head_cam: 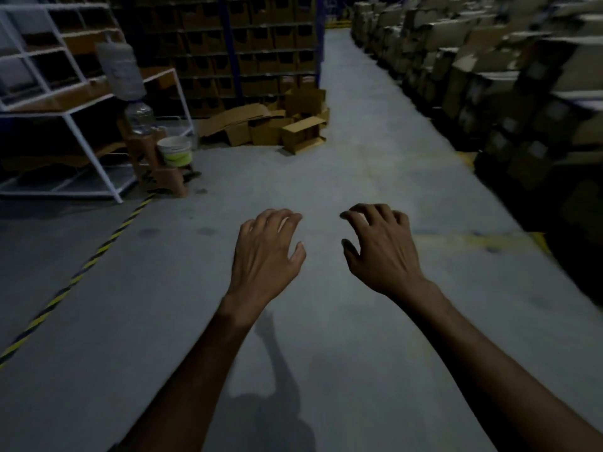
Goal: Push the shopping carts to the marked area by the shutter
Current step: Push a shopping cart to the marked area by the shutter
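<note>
The left hand (pixel 266 252) and right hand (pixel 380 252) reach forward side by side, palms down, above the grey concrete floor (pixel 342 164); the fingers of both are loosely curled and hold nothing. No shopping cart is in view. At far left stands a white metal rack (pixel 73 125), with an upturned water bottle (pixel 121 71) on a brown stand and a pale bucket (pixel 174 151) beside it. Yellow-black striped tape (pixel 81 272) crosses the floor. Flattened cardboard (pixel 261 125) lies piled ahead, and blurred stacked boxes (pixel 489 60) line the right.
</note>
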The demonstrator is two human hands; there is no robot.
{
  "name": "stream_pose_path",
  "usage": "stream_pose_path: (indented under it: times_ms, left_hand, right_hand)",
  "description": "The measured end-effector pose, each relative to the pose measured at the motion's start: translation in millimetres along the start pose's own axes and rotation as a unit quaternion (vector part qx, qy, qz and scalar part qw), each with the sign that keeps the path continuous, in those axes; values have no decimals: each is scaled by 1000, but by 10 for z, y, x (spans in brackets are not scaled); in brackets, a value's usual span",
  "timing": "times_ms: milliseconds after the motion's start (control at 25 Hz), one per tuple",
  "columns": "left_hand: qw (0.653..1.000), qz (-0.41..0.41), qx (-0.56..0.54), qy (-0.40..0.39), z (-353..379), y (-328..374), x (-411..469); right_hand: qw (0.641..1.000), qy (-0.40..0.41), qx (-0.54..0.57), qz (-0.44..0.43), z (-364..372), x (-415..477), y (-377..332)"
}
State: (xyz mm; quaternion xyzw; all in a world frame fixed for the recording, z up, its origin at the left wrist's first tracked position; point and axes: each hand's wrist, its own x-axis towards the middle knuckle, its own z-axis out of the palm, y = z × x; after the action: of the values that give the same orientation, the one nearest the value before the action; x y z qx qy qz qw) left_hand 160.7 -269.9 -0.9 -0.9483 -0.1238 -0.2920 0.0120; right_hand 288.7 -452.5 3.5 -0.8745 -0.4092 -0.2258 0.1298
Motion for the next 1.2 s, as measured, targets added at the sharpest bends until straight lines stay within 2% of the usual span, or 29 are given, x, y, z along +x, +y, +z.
stream_pose_path:
  times_ms: [160,400,560,720,1200]
  left_hand:
    - [997,62,-41,-20,208,864,122]
    - [980,191,-40,-28,437,2004,558]
    - [962,239,-128,-41,669,2756,783]
    - [930,260,-246,-83,960,3437,960]
    - [820,417,-380,-100,1220,5073,1221]
  right_hand:
    - [997,-9,-37,69,-308,-574,702]
    - [974,-4,-126,187,-729,-1242,1523]
    - [953,-11,-141,268,-918,-1639,2031]
    - [928,-5,-145,343,-1132,-1946,2486]
    - [829,27,-202,520,-1654,-2774,3122]
